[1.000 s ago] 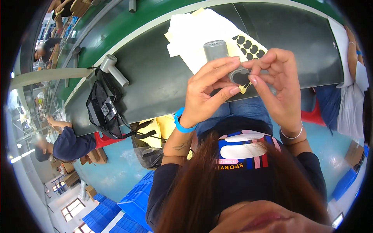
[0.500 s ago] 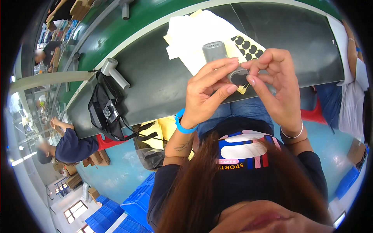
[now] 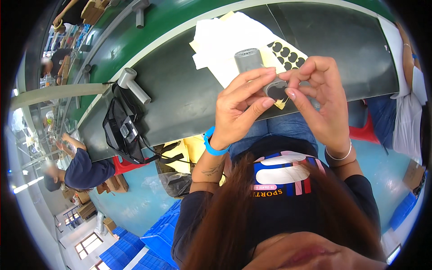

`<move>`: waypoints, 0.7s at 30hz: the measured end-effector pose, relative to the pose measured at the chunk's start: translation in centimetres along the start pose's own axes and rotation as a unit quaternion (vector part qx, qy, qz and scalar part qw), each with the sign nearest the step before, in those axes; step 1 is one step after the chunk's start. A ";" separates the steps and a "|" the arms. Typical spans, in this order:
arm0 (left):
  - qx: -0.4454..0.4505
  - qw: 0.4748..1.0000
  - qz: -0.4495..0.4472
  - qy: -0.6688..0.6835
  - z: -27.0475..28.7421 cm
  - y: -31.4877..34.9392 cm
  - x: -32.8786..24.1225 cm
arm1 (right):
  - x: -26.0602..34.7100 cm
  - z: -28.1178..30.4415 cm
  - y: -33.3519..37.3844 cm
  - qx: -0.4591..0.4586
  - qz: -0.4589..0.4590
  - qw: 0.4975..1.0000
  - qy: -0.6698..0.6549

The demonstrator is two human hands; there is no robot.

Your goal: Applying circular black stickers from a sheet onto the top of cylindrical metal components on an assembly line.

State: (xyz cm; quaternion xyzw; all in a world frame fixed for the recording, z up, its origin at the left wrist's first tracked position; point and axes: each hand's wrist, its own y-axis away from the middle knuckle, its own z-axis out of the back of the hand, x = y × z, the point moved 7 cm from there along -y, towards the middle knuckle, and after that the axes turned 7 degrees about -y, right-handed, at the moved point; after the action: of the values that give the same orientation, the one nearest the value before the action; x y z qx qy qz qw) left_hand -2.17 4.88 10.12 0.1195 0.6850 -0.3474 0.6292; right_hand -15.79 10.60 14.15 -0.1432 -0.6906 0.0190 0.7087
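Observation:
My left hand point(image 3: 240, 101) is closed around a small grey rounded part point(image 3: 266, 87), whose dark flat face turns toward my right hand. A dark sticker point(image 3: 277, 91), similar to those on the sheet, covers this face. My right hand point(image 3: 319, 92) pinches at the sticker's right edge with thumb and forefinger. Just beyond my left fingers, a grey hair dryer point(image 3: 248, 58) with a vented end lies on the papers. My fingers hide its lower part, so I cannot tell whether the held part belongs to it. A sheet of black stickers point(image 3: 288, 55) lies beyond my right hand.
White and yellow papers point(image 3: 225, 36) cover part of the dark table point(image 3: 180, 99). Another grey hair dryer point(image 3: 135, 85) and a black bag point(image 3: 119, 126) are at the left. A grey hair dryer point(image 3: 140, 15) rests on the green surface beyond. A co-worker point(image 3: 92, 168) sits at far left.
My hands hold nearly the same pose at the sticker. The hair dryer on the green surface has shifted slightly left and nearer. The co-worker's arms at left have moved a little.

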 end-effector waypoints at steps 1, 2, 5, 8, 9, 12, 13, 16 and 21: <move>0.003 1.000 -0.001 -0.005 0.0 0.0 0.0 | 0.0 0.0 0.0 0.003 0.002 1.000 -0.006; 0.006 1.000 -0.003 -0.009 0.0 0.0 -0.1 | 0.0 0.1 0.0 0.002 0.002 1.000 -0.006; 0.009 1.000 -0.005 -0.019 0.0 -0.1 -0.2 | 0.1 0.0 -0.1 0.009 0.002 1.000 0.004; 0.011 0.999 -0.007 -0.035 0.0 -0.1 -0.3 | 0.1 0.0 -0.1 0.013 -0.003 1.000 0.012; 0.012 0.999 -0.007 -0.035 -0.1 0.0 -0.2 | 0.2 0.0 -0.1 0.012 -0.001 1.000 0.018; -0.001 1.000 0.010 0.004 -0.2 0.1 0.3 | 0.3 0.0 -0.1 0.011 -0.003 1.000 0.024; -0.001 1.000 0.009 0.002 -0.2 0.1 0.2 | 0.3 0.0 -0.1 0.011 -0.005 1.000 0.025; 0.000 1.000 0.005 -0.005 -0.2 0.1 0.2 | 0.3 0.0 -0.1 0.012 -0.004 0.999 0.029; 0.000 1.000 0.001 -0.015 -0.2 0.1 0.1 | 0.3 0.1 -0.1 0.009 -0.009 0.999 0.030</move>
State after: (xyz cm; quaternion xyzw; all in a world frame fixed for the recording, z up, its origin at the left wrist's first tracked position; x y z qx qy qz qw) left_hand -2.30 5.04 9.97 0.1153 0.6755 -0.3490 0.6393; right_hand -15.86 10.56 14.44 -0.1317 -0.6703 0.0145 0.7301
